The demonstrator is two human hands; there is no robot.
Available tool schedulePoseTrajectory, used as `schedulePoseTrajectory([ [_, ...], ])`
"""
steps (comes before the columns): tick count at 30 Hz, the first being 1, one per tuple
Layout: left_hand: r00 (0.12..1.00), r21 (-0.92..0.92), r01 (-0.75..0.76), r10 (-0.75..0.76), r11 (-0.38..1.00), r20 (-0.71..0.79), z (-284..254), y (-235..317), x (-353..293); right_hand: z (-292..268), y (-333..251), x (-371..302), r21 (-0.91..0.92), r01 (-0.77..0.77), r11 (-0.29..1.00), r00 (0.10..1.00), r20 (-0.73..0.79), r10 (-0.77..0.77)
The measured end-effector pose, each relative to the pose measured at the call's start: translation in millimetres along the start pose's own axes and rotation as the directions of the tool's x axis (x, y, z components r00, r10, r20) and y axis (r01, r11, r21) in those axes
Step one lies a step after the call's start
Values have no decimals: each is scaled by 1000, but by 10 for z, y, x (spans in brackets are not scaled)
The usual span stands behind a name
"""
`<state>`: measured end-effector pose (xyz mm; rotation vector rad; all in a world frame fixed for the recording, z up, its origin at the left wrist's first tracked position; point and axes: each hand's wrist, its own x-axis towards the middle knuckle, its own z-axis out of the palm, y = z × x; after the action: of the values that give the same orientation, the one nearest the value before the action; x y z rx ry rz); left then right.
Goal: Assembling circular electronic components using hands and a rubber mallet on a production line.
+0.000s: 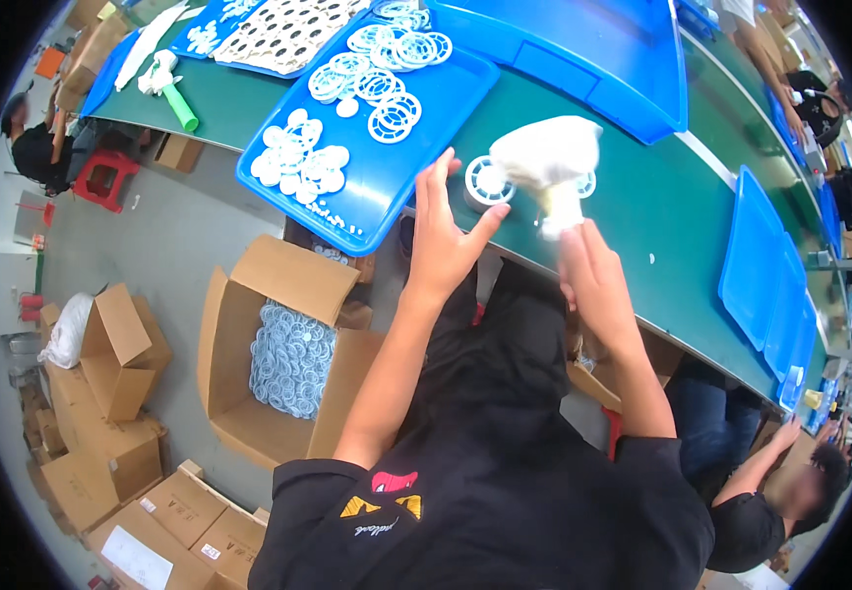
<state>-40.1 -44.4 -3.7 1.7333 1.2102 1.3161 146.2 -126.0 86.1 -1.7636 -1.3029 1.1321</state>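
In my right hand (595,280) is the handle of a mallet whose head (549,149) is wrapped in white, slightly blurred material. The mallet head is raised over the green work table. My left hand (443,236) lies at the table's near edge with thumb and fingers spread. Its thumb tip is close against a white spoked wheel-like part (488,184); I cannot tell whether they touch. Another white ring part (586,184) shows partly behind the mallet head. Left of my left hand, a blue tray (421,113) carries several white spoked rings (396,116) and small white discs (298,157).
A large blue bin (583,69) stands at the back. Blue trays (765,265) lie on the right. Another wrapped tool with a green handle (180,108) lies far left. Below the table, an open carton (234,398) holds pale blue rings (291,362). Co-workers sit nearby.
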Motion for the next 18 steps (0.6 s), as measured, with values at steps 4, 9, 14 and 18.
schedulePoseTrajectory([
  [4,997,-23,55,-53,998,58,56,-8,-11,-11,114,-17,137,218,966,963,-188,-191],
  [9,1000,-52,-5,4,999,-10,108,0,45,-8,33,71,61,38,997,998,-43,-35],
  [14,998,-45,60,-60,997,13,134,-22,45,-59,27,112,47,128,991,988,-95,-124],
  [18,999,1,14,-14,1000,48,121,43,96,-94,15,90,24,116,993,989,-95,-113],
])
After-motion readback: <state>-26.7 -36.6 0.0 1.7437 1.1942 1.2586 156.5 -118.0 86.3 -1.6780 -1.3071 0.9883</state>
